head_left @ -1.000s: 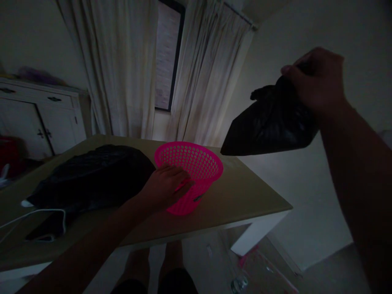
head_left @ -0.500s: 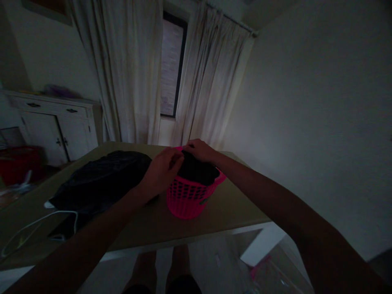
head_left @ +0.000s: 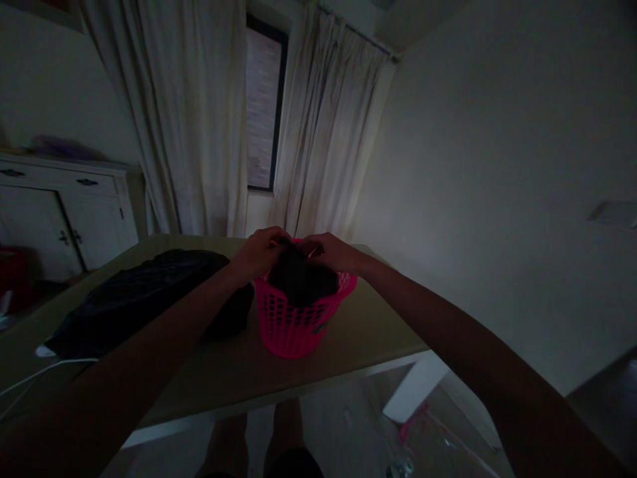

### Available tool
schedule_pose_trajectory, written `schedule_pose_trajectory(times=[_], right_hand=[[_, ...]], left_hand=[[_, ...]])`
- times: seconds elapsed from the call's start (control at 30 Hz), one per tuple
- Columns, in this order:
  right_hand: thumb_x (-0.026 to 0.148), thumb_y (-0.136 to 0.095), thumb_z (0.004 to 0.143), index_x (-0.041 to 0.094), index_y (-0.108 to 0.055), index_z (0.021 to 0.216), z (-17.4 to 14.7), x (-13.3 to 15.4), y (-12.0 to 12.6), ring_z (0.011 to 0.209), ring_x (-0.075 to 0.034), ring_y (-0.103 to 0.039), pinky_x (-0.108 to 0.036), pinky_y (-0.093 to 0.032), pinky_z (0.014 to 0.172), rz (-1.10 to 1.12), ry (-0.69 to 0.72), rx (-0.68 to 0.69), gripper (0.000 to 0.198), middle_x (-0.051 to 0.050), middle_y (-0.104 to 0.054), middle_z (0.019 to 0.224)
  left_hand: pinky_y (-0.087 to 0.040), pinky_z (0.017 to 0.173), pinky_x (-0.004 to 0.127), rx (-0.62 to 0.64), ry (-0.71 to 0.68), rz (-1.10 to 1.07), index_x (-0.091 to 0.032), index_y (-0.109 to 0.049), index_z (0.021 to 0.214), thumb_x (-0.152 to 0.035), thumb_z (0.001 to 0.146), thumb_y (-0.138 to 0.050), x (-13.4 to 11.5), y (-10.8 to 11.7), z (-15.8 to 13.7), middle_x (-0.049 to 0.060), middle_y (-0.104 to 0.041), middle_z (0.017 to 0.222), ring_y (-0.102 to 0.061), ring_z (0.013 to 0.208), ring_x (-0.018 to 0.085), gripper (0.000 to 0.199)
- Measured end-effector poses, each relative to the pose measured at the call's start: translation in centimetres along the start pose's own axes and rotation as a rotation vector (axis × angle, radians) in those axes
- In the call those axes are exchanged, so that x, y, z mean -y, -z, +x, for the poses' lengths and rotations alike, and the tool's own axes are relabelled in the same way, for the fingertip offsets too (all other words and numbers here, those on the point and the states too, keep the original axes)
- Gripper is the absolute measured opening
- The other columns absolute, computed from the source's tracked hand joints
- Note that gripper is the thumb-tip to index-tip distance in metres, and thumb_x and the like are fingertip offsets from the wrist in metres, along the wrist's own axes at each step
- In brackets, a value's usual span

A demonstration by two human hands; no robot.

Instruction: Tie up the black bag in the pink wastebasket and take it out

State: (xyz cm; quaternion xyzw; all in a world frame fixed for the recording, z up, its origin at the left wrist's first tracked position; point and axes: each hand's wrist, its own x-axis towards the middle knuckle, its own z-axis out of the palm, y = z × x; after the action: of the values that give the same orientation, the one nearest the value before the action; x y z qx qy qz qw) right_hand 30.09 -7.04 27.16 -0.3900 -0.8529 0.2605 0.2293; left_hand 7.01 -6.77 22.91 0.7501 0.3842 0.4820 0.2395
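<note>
A pink plastic basket (head_left: 293, 332) with a lattice of holes stands upright on the table. Dark, soft material (head_left: 303, 282), which looks like black cloth, bulges above its near rim. My left hand (head_left: 263, 251) is at the basket's left side, fingers closed on the top of this cloth. Beside it, my right hand (head_left: 331, 253) grips the same cloth from the right, with the fingers bent inward. In the dim light the fingertips of both hands are partly hidden. To the left of the basket lies a large black bag (head_left: 144, 292), partly behind my left forearm.
The table (head_left: 368, 332) has a greenish-brown top. A white cable (head_left: 50, 366) lies at its left end. Curtains (head_left: 194, 119) hang around a window behind it; a white cabinet (head_left: 99, 212) stands back left. Several items lie on the floor lower right.
My left hand has gone from hovering beside the basket's rim to gripping the black cloth. The cloth is bunched up higher between both hands. The view has turned slightly right.
</note>
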Motion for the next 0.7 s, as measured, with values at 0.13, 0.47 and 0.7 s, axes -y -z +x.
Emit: schedule_pose_trajectory(times=[0.13, 0.47, 0.7], right_hand=[[0.005, -0.077, 0.081, 0.015, -0.079, 0.112, -0.5, -1.3, 1.2, 0.089, -0.016, -0.072, -0.03, -0.052, 0.084, -0.22, -0.006, -0.065, 0.033, -0.005, -0.08, 0.099], [0.027, -0.073, 0.093, 0.017, -0.079, 0.097, -0.5, -1.9, 0.7, 0.083, -0.014, -0.067, -0.027, -0.048, 0.079, -0.151, 0.051, -0.297, 0.013, -0.003, -0.077, 0.089], [0.02, -0.07, 0.093, 0.016, -0.078, 0.098, -1.4, -4.0, 2.4, 0.075, -0.013, -0.064, -0.027, -0.046, 0.076, -0.206, -0.009, -0.305, 0.01, -0.001, -0.072, 0.079]], left_hand=[[-0.057, 0.091, 0.04, -0.002, -0.074, 0.095, -0.022, -0.074, 0.094, -0.018, 0.072, -0.05, 0.9, 1.0, -0.1, 0.005, -0.078, 0.092, -0.074, 0.092, 0.024, 0.033], [-0.057, 0.079, 0.039, 0.103, -0.017, 0.195, -0.022, -0.074, 0.106, -0.05, 0.088, -0.065, -1.0, 0.4, 0.5, 0.008, -0.08, 0.099, -0.075, 0.09, 0.028, 0.034], [-0.053, 0.084, 0.04, 0.024, -0.068, 0.425, -0.023, -0.075, 0.091, -0.037, 0.09, -0.057, 0.4, 2.2, 1.7, 0.008, -0.078, 0.088, -0.072, 0.084, 0.028, 0.023]])
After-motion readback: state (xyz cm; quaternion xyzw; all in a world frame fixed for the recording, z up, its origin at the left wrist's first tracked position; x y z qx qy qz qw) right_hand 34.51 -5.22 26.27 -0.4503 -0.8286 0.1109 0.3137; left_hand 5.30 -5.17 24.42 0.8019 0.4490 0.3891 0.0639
